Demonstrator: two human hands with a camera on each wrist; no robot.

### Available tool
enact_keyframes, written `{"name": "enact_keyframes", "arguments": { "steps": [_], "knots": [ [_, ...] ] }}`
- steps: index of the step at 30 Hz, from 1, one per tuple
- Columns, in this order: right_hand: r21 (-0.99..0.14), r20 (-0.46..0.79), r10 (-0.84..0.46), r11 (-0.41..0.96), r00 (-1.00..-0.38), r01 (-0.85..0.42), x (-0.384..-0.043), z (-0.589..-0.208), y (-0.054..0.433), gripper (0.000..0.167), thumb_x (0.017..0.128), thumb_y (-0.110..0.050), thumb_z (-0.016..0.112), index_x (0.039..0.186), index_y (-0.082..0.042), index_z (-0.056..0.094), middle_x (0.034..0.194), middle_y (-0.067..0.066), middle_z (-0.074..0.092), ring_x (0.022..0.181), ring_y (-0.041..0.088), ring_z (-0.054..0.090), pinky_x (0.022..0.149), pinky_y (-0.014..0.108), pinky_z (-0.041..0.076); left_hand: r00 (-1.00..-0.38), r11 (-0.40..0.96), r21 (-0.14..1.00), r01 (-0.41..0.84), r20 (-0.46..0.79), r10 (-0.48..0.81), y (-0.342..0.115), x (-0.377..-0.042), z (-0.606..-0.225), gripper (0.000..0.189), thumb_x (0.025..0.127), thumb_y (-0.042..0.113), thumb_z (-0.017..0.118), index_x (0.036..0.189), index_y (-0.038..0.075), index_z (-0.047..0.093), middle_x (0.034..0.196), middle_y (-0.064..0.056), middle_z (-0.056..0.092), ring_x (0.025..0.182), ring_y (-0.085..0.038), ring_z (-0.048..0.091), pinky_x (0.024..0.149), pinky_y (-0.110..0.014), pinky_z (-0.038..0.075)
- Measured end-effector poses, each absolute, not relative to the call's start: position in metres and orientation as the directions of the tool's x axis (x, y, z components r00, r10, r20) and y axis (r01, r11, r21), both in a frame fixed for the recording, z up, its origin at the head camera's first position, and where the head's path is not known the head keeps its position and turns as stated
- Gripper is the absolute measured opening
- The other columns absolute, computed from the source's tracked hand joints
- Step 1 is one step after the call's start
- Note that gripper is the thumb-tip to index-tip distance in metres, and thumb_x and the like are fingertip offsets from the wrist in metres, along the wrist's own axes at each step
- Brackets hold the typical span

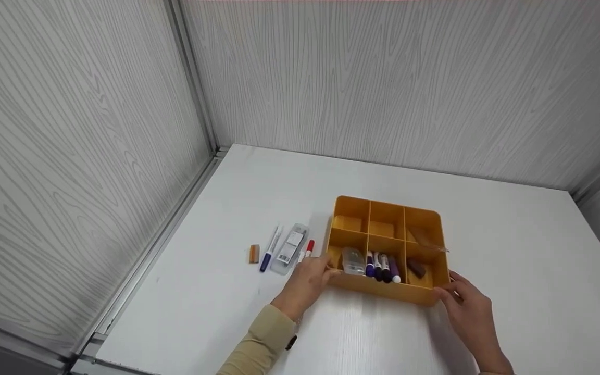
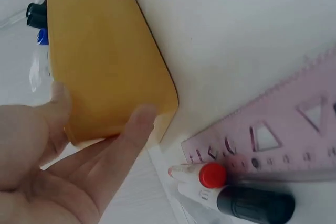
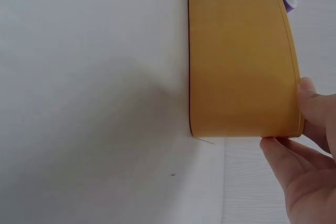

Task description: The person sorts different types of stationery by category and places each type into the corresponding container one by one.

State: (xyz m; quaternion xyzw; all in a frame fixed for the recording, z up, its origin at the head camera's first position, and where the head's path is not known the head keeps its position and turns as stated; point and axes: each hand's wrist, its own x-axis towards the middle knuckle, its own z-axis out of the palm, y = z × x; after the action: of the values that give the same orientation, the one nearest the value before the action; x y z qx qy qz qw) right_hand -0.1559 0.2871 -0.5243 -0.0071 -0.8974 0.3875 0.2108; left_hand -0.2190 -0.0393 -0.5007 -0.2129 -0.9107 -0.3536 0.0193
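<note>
A yellow six-compartment organizer box sits on the white table, held at its two near corners. My left hand grips the near left corner, thumb at the rim and fingers along the side. My right hand pinches the near right corner between thumb and fingers, as the right wrist view also shows at the box's end. In the near middle compartment lean several markers. A clear plastic case stands in the near left compartment, and a dark brown block lies in the near right one.
Left of the box lie an orange-and-brown block, a blue-capped marker, a clear case and a red-capped marker. The left wrist view adds a pink ruler and a black-capped marker. Wood-patterned walls border the table.
</note>
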Motion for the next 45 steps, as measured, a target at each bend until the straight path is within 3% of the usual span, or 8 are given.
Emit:
{"name": "enact_keyframes", "arguments": {
  "steps": [4, 8, 12, 19, 35, 40, 45],
  "knots": [
    [-0.685, 0.366, 0.171, 0.715, -0.915, -0.141, -0.157, -0.525, 0.286, 0.012, 0.086, -0.009, 0.075, 0.083, -0.001, 0.066, 0.125, 0.028, 0.065, 0.115, 0.043, 0.063, 0.081, 0.032, 0.054, -0.917, 0.638, 0.682, 0.357, 0.126, 0.378, -0.052, -0.219, -0.493, 0.030, 0.099, 0.022, 0.060, 0.126, 0.010, 0.052, 0.112, -0.008, 0.069, 0.095, -0.013, 0.064, 0.083, -0.025, 0.055],
    [-0.681, 0.356, 0.164, 0.720, -0.920, -0.135, -0.157, -0.525, 0.286, 0.013, 0.087, -0.011, 0.074, 0.083, -0.002, 0.064, 0.127, 0.029, 0.063, 0.116, 0.044, 0.062, 0.082, 0.037, 0.053, -0.927, 0.666, 0.659, 0.349, 0.140, 0.348, -0.067, -0.219, -0.482, 0.032, 0.100, 0.016, 0.058, 0.131, 0.010, 0.051, 0.126, -0.014, 0.065, 0.108, -0.023, 0.066, 0.090, -0.034, 0.055],
    [-0.686, 0.338, 0.161, 0.717, -0.927, -0.126, -0.157, -0.524, 0.287, 0.014, 0.088, -0.012, 0.072, 0.085, -0.001, 0.064, 0.129, 0.030, 0.061, 0.117, 0.045, 0.061, 0.083, 0.038, 0.053, -0.930, 0.729, 0.579, 0.366, 0.196, 0.312, -0.082, -0.214, -0.479, 0.022, 0.098, 0.013, 0.061, 0.119, 0.007, 0.059, 0.114, -0.012, 0.069, 0.096, -0.021, 0.067, 0.082, -0.032, 0.056],
    [-0.679, 0.348, 0.161, 0.723, -0.924, -0.130, -0.156, -0.523, 0.289, 0.015, 0.088, -0.013, 0.072, 0.086, -0.001, 0.063, 0.129, 0.030, 0.061, 0.118, 0.045, 0.061, 0.083, 0.039, 0.053, -0.976, 0.822, 0.526, 0.216, 0.083, 0.203, -0.091, -0.199, -0.493, 0.011, 0.094, 0.015, 0.066, 0.102, 0.008, 0.064, 0.087, -0.001, 0.063, 0.067, -0.009, 0.054, 0.055, -0.019, 0.045],
    [-0.687, 0.354, 0.160, 0.713, -0.921, -0.140, -0.156, -0.525, 0.286, 0.014, 0.087, -0.010, 0.073, 0.085, -0.001, 0.063, 0.129, 0.029, 0.062, 0.118, 0.043, 0.062, 0.083, 0.034, 0.053, -0.966, 0.964, 0.196, 0.180, 0.223, 0.135, -0.062, -0.202, -0.533, 0.027, 0.086, 0.024, 0.077, 0.097, 0.002, 0.067, 0.072, -0.005, 0.060, 0.055, -0.014, 0.049, 0.050, -0.030, 0.042],
    [-0.693, 0.359, 0.162, 0.706, -0.919, -0.147, -0.156, -0.525, 0.286, 0.013, 0.087, -0.010, 0.073, 0.085, -0.001, 0.063, 0.129, 0.029, 0.062, 0.118, 0.043, 0.061, 0.083, 0.032, 0.053, -0.973, 0.966, 0.189, 0.175, 0.184, 0.140, -0.059, -0.204, -0.532, 0.018, 0.088, 0.021, 0.074, 0.090, 0.004, 0.068, 0.069, -0.004, 0.061, 0.053, -0.014, 0.047, 0.052, -0.030, 0.042],
    [-0.688, 0.355, 0.155, 0.711, -0.922, -0.145, -0.155, -0.524, 0.286, 0.013, 0.088, -0.010, 0.072, 0.085, -0.001, 0.063, 0.130, 0.029, 0.061, 0.118, 0.044, 0.061, 0.083, 0.035, 0.053, -0.987, 0.935, 0.323, 0.150, 0.102, 0.123, -0.061, -0.205, -0.527, 0.012, 0.088, 0.017, 0.073, 0.087, 0.006, 0.069, 0.068, -0.001, 0.061, 0.056, -0.013, 0.048, 0.054, -0.028, 0.043]
  ]
}}
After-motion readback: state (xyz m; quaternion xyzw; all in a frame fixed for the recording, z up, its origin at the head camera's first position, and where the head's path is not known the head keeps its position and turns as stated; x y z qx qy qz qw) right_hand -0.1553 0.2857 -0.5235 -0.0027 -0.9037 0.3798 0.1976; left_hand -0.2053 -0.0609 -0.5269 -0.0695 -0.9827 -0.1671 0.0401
